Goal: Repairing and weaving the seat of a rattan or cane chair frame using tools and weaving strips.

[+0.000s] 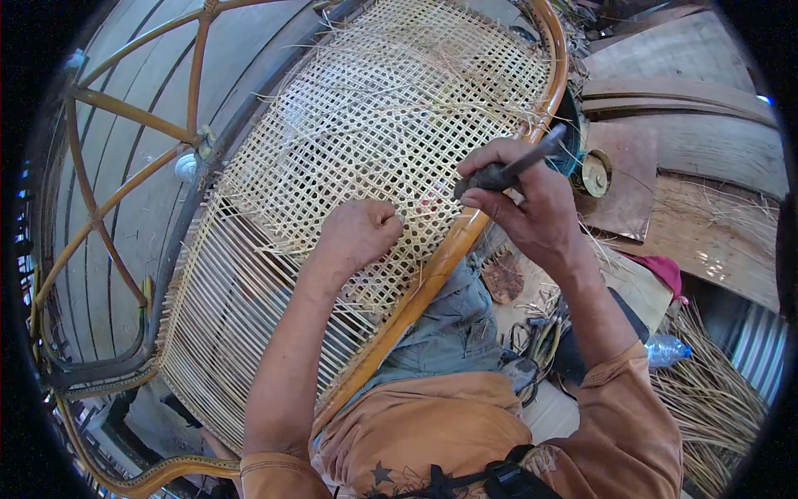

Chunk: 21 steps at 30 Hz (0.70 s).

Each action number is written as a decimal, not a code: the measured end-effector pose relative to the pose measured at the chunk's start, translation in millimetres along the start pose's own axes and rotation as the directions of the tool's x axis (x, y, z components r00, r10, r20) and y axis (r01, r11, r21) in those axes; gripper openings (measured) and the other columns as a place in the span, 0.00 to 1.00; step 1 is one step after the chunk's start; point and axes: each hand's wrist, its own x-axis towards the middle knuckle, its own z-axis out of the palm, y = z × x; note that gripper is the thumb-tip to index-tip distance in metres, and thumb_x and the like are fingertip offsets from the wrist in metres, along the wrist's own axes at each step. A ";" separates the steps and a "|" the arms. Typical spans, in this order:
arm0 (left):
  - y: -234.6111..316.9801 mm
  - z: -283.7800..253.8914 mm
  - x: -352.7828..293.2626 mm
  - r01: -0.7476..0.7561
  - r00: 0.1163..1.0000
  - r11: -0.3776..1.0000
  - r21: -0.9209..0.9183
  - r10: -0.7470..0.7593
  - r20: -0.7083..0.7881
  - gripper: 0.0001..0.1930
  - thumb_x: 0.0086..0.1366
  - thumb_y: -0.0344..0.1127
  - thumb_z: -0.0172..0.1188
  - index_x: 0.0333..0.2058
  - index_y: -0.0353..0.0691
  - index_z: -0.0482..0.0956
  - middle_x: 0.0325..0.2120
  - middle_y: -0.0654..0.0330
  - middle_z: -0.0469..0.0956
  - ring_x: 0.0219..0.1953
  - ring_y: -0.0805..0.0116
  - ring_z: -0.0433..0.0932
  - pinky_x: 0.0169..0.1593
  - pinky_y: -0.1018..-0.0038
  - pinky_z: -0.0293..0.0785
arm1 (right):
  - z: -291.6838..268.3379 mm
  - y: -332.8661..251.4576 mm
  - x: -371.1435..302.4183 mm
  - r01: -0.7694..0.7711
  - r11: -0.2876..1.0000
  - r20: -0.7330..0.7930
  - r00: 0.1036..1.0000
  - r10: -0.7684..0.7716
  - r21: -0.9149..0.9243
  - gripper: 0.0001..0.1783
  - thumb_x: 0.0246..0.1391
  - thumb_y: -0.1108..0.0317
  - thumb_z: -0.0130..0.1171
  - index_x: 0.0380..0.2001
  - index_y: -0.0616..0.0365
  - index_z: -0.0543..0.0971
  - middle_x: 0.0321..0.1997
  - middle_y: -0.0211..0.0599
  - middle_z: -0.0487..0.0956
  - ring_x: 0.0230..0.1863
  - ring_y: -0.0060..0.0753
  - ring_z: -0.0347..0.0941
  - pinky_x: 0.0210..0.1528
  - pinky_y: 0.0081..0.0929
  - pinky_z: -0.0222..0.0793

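A wooden frame (453,249) with a curved, varnished rim holds a panel of pale woven cane (374,125), open-meshed over its upper part. Lower down, only parallel cane strands (224,291) run across it. My left hand (359,234) rests closed on the weave; whatever its fingers pinch is hidden. Over the right rim, my right hand (524,195) grips a dark hand tool (499,176) with a rounded end near the thumb. A grey shaft slants up and right from the fist. The tool's exact kind cannot be made out. Loose cane ends stick up from the mesh.
On the left stands a bent-pole lattice frame (141,125) over floorboards. Thin wooden boards (690,141) lie at the right, near an open tin (594,173). A plastic bottle (665,351) lies beside a bundle of long cane strips (715,407). The panel spans my lap.
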 end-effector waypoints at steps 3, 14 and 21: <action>6.6 -4.4 2.6 0.081 0.992 0.995 0.066 -0.086 0.088 0.15 0.50 0.43 0.47 0.24 0.40 0.78 0.22 0.47 0.76 0.27 0.49 0.76 0.34 0.59 0.72 | 19.3 32.9 -10.2 -0.176 0.977 0.075 0.980 0.186 -0.116 0.10 0.48 0.75 0.61 0.35 0.58 0.73 0.29 0.31 0.75 0.31 0.21 0.71 0.36 0.19 0.68; 9.1 -3.5 4.6 -0.009 0.997 0.981 0.195 -0.006 0.072 0.15 0.53 0.43 0.47 0.24 0.37 0.77 0.21 0.47 0.76 0.27 0.48 0.76 0.34 0.58 0.72 | 27.0 40.6 -6.4 -0.198 0.980 0.020 0.980 0.198 -0.017 0.08 0.51 0.74 0.53 0.36 0.58 0.70 0.27 0.39 0.73 0.29 0.30 0.72 0.32 0.28 0.67; 2.7 7.1 -5.7 -0.035 0.997 0.979 0.200 0.047 -0.055 0.23 0.58 0.53 0.52 0.19 0.36 0.74 0.18 0.50 0.71 0.23 0.52 0.73 0.28 0.62 0.67 | -30.7 39.6 -16.9 -0.201 0.810 0.399 0.789 0.468 -0.551 0.17 0.52 0.56 0.54 0.39 0.56 0.72 0.28 0.49 0.77 0.33 0.54 0.73 0.34 0.44 0.67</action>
